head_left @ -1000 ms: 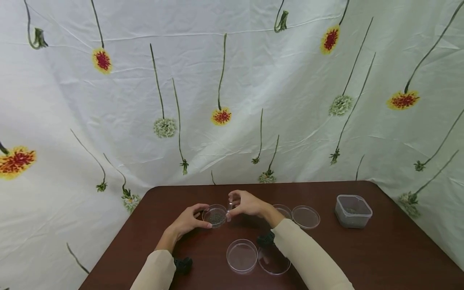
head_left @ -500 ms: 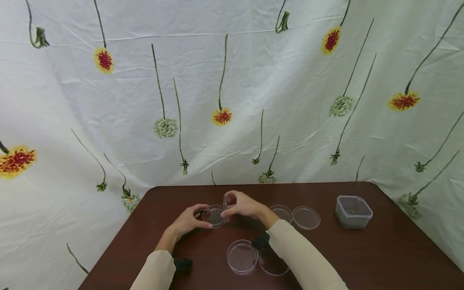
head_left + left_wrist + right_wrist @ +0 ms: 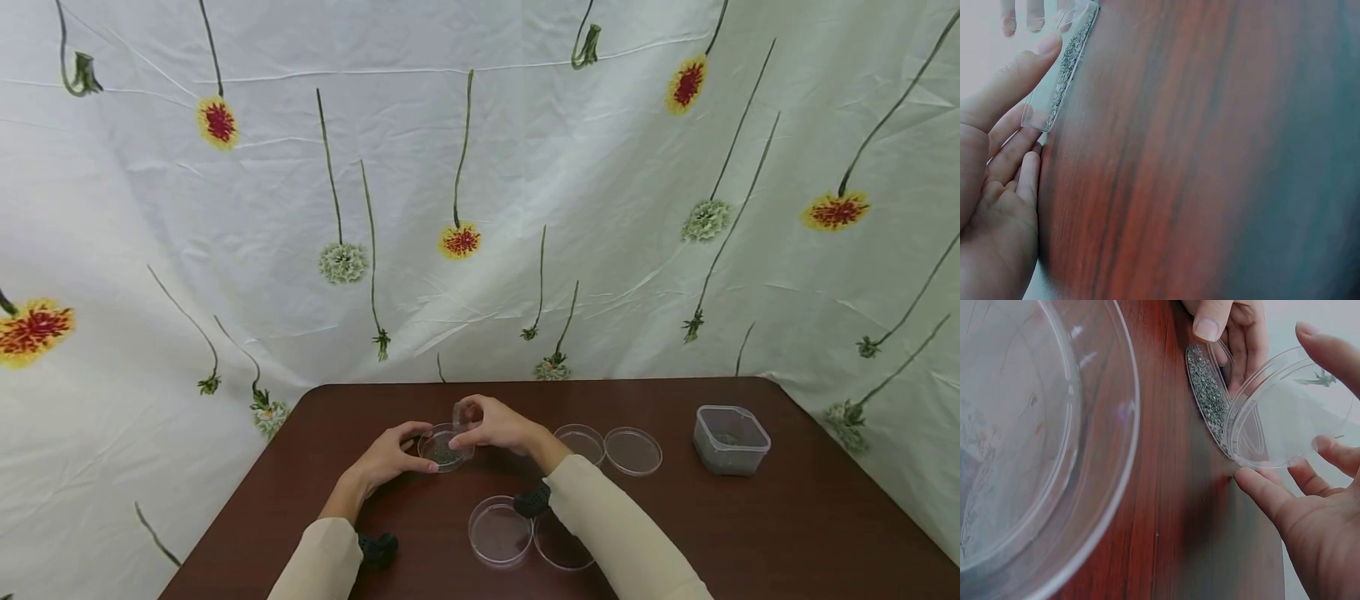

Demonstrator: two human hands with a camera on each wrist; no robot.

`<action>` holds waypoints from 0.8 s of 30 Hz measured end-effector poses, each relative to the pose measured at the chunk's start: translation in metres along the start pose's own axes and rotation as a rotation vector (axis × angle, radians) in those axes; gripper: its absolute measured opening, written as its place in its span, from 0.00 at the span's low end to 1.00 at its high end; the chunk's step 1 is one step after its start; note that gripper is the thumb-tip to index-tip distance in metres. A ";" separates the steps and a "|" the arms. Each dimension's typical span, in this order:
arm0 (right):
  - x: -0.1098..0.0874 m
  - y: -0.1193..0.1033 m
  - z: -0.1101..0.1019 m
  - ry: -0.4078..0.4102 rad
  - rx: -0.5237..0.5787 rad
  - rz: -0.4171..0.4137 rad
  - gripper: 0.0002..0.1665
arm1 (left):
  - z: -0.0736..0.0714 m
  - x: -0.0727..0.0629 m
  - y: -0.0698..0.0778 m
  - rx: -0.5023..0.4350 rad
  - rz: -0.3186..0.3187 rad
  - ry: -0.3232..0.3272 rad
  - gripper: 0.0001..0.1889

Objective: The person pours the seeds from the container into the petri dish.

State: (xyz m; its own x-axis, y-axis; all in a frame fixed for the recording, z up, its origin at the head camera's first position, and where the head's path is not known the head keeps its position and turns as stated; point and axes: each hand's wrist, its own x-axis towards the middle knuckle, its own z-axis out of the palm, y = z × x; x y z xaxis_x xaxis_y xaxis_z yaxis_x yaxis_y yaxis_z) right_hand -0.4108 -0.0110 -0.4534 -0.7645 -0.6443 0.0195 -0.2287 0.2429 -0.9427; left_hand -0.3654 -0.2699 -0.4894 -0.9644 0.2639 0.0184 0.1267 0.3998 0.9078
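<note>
My left hand point(image 3: 386, 457) grips a clear petri dish point(image 3: 438, 454) from its left side, thumb in front and fingers behind. Dark, gravel-like granules point(image 3: 1207, 387) cover the dish's bottom; the left wrist view shows them as a thin layer point(image 3: 1069, 62) seen edge-on. My right hand point(image 3: 501, 427) pinches a clear round petri dish lid point(image 3: 1291, 419) by its rim, thumb on one side and fingers on the other. That lid is tilted steeply over the dish's right side, its lower edge close against the dish; whether they touch I cannot tell.
Two clear round dish pieces point(image 3: 633, 451) lie behind my right forearm. Nearer stand another clear dish point(image 3: 501, 532) and one partly under the right sleeve point(image 3: 562, 546). A square translucent tub point(image 3: 731, 439) sits at the table's right. A floral cloth point(image 3: 480, 317) hangs behind.
My right hand has moved left with the lid, bringing it from beside the dish to over its right part; the lid now leans more. The left hand and dish stay put.
</note>
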 end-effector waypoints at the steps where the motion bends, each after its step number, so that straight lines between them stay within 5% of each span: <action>1: 0.000 0.000 0.000 0.000 -0.010 -0.001 0.44 | 0.000 0.000 0.000 0.001 -0.002 0.000 0.40; 24: 0.014 0.003 0.009 0.042 -0.213 0.058 0.50 | 0.001 -0.001 0.004 0.028 -0.012 0.015 0.39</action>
State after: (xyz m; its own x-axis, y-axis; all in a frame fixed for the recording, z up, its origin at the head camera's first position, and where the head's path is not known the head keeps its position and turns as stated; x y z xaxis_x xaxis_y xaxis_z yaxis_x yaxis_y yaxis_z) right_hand -0.4163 -0.0258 -0.4591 -0.8033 -0.5953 -0.0144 -0.3025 0.4288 -0.8513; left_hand -0.3637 -0.2682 -0.4865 -0.9693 0.2454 0.0140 0.1211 0.4271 0.8961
